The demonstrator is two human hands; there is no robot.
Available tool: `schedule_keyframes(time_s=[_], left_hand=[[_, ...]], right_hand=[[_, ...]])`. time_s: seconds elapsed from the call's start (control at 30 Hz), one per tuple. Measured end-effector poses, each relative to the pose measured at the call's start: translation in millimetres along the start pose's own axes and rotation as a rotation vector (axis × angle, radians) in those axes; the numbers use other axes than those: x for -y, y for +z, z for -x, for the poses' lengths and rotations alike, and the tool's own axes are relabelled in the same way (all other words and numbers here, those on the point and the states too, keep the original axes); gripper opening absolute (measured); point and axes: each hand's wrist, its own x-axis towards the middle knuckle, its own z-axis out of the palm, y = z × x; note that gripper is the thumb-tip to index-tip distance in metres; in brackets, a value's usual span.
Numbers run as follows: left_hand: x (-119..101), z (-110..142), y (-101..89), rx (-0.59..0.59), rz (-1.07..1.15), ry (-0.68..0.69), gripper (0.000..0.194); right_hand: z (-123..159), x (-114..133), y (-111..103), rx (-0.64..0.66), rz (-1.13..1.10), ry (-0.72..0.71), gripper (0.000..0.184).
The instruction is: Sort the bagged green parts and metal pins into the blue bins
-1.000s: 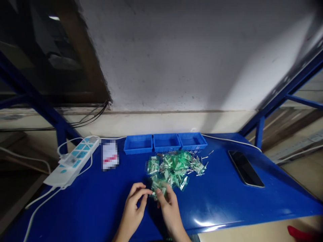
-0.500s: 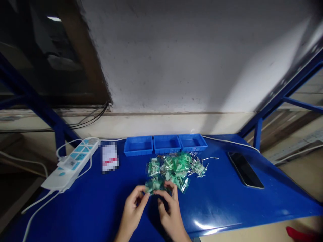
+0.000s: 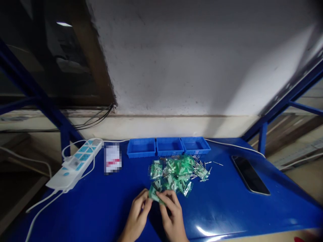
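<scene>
Blue tabletop (image 3: pixel 96 201): In the head view, a person works bare-handed over its glossy surface, facing a scuffed pale wall (image 3: pixel 181 67), as I look on.
Left hand (image 3: pixel 138 211): Thumb and forefinger are closed, pinching the left end of a green-tinted packet (image 3: pixel 154 195).
Right hand (image 3: pixel 172 211): Bent fingers grip the same packet from its other end; exactly how the thumb sits is hard to make out.
Packet in hand: It is held between the two hands, just in front of the heap; whether its underside touches the table, I cannot tell.
Heap of packets (image 3: pixel 178 171): Clear, green-tinted bags with pale pieces inside lie piled over one another.
Silvery pins (image 3: pixel 208 163): Slender pieces spill from the heap's right side, one lying apart from the others.
Blue trays (image 3: pixel 141 155): Three stand side by side behind the heap, near the wall.
White power strip (image 3: pixel 65 175): It lies at far left, cords trailing, beside a pixelated white-and-red item (image 3: pixel 112 159).
Dark phone (image 3: pixel 251 176): It lies flat at right, well apart from the heap.
</scene>
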Motion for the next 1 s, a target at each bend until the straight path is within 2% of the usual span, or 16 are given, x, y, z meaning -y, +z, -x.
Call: schedule_keyframes(time_s=[0.07,0.13,0.27,0.33,0.43,0.5,0.6,0.7,0.77,0.83,0.9,0.93,1.0], left_hand=[[4,2,-3.2,-0.035,0.051,-0.025,0.041],[6,3,-6.0,-0.019,0.096,-0.036,0.043],[7,3,-7.0,-0.02,0.167,-0.054,0.037],[8,1,-5.4,-0.052,0.149,-0.05,0.034],[10,-1,-2.6,-0.132,0.035,0.056,0.026],[10,-2,-0.7,-0.134,-0.066,0.158,0.023],[8,-1,2.5,-0.057,-0.181,0.231,0.024],[3,-1,4.3,0.017,-0.24,0.224,0.026],[-2,0,3.6,0.074,-0.239,0.207,0.032],[-5,0,1.5,0.127,-0.196,0.194,0.04],[-5,0,-0.9,0.139,-0.105,0.17,0.037],[-3,0,-1.8,0.117,-0.047,0.146,0.034],[3,1,-2.8,0.013,0.074,0.058,0.042]], right_hand=[[2,-2,0,0.008,0.07,-0.053,0.037],[4,-4,0,-0.001,0.13,-0.071,0.043],[4,-5,1,0.046,0.178,-0.109,0.051],[3,-3,2,0.075,0.159,-0.103,0.048],[0,1,2,0.03,0.094,0.018,0.032],[-1,3,1,-0.013,0.016,0.115,0.029],[-4,3,0,-0.035,-0.127,0.224,0.033],[-7,1,0,-0.012,-0.208,0.319,0.032],[-7,-1,0,-0.051,-0.223,0.346,0.033],[-5,-4,1,-0.124,-0.196,0.322,0.032],[-2,-6,1,-0.138,-0.118,0.227,0.029],[0,-7,2,-0.114,-0.062,0.159,0.028],[3,-8,2,-0.044,0.056,0.011,0.03]])
